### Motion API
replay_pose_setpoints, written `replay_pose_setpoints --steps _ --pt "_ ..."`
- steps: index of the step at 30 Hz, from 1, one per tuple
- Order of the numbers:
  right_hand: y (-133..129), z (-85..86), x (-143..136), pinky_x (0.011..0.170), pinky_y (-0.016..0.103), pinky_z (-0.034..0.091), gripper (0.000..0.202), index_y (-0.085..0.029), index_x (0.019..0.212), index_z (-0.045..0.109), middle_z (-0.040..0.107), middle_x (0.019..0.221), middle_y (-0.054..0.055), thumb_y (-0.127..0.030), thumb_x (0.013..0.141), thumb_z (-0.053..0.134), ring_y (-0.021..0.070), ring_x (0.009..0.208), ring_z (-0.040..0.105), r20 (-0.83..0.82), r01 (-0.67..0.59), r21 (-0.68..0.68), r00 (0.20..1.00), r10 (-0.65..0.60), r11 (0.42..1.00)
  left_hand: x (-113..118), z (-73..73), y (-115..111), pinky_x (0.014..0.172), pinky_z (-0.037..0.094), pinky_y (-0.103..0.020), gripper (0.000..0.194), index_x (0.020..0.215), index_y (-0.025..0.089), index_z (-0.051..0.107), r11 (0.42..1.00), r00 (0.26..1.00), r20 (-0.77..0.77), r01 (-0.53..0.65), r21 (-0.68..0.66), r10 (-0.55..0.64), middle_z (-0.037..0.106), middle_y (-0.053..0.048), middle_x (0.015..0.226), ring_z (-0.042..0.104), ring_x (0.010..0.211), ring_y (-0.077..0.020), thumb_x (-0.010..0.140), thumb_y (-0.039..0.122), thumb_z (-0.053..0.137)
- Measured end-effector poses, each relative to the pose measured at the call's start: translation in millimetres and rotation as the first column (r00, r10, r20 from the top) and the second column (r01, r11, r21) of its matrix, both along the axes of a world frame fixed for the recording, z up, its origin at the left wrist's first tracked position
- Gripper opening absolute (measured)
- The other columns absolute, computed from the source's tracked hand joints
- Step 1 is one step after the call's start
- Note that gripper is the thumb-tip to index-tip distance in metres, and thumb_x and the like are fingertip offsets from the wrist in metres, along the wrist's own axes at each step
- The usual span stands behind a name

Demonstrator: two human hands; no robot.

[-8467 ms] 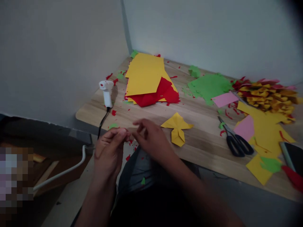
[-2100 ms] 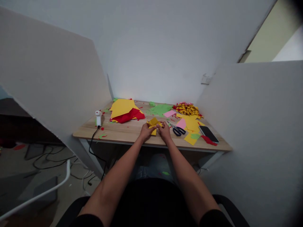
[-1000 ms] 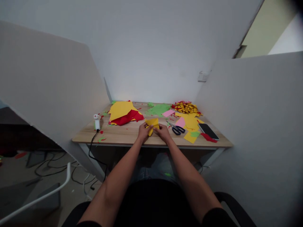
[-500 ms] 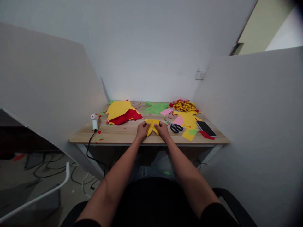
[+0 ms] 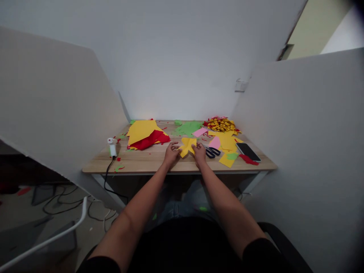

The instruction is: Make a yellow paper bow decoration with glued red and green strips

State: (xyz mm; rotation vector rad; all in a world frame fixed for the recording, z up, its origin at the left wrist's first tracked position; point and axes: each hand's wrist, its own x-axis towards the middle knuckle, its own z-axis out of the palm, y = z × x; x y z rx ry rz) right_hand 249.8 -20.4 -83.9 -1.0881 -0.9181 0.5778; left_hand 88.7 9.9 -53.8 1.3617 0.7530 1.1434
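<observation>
Paper (image 5: pixel 188 145), yellow and creased with a notch in its near edge, lay between the two hands, its left flap beside the left hand's fingertips and its right side under the right hand's thumb. The left hand (image 5: pixel 172 153) was partly open, fingers spread and slightly bent, touching that flap; how firmly it gripped could not be told. The right hand (image 5: pixel 199 152) was nearly closed, pinching the right side between thumb and fingers.

Just right of the right hand lay scissors (image 5: pixel 213 152), dark handles showing, blades mostly hidden. Farther right were a pink piece (image 5: pixel 215 142), yellow scraps (image 5: pixel 227 142), a red scrap (image 5: pixel 248 159) and a phone (image 5: pixel 248 151). Beyond the right hand sat a heap of folded pieces (image 5: pixel 222 124); straight beyond both hands, green paper (image 5: pixel 189 128). Beyond the left hand, leftward, yellow sheets (image 5: pixel 141 130) overlapped red paper (image 5: pixel 149 140). Well left of it, a white corded tool (image 5: pixel 113 148) stood on the bench (image 5: pixel 142 163).
</observation>
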Motion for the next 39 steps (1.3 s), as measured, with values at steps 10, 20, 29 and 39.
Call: replay_pose_setpoints --steps 10,20,29,39 --pt "-8 8.0 -6 0.089 0.044 0.057 0.034 -0.016 0.125 0.061 0.064 0.124 0.009 -0.036 0.096 0.063 0.0227 0.105 0.065 0.028 -0.027 -0.059 0.999 0.029 0.998 3 -7.4 2 0.088 0.057 -0.043 0.036 0.124 0.015 0.059 0.998 0.997 -0.071 0.021 0.052 -0.017 0.063 -0.010 0.123 0.064 0.105 -0.0222 0.095 0.036 0.062" --pt "-10 10.5 -9 0.087 0.043 0.058 0.035 -0.017 0.126 0.060 0.064 0.124 0.009 -0.036 0.097 0.062 0.0222 0.104 0.066 -0.027 -0.032 -0.067 0.999 0.030 0.997 0 1.1 -2 0.081 0.057 -0.035 0.035 0.116 0.016 0.062 0.995 0.999 -0.032 -0.021 0.097 0.024 0.066 -0.007 0.106 0.065 0.093 -0.0188 0.087 0.032 0.072" --pt "-15 13.3 -8 0.072 0.034 0.057 0.047 -0.019 0.131 0.057 0.070 0.099 0.006 -0.038 0.089 0.062 0.0200 0.084 0.066 -0.003 0.076 -0.034 0.997 -0.076 0.997 1 2.3 -11 0.060 0.049 -0.024 0.056 0.112 0.018 0.061 0.997 1.000 0.021 -0.006 0.071 0.004 0.067 -0.002 0.087 0.061 0.065 -0.0131 0.062 0.027 0.084" --pt "-23 24.6 -17 0.064 0.028 0.051 0.058 -0.018 0.127 0.061 0.064 0.076 -0.001 -0.036 0.072 0.066 0.0166 0.068 0.058 0.074 -0.011 0.016 0.997 0.010 1.000 -1 2.2 -9 0.049 0.042 -0.020 0.056 0.135 0.023 0.050 0.982 0.979 0.112 -0.178 0.060 0.170 0.059 0.003 0.079 0.050 0.049 -0.0071 0.082 0.031 0.065"
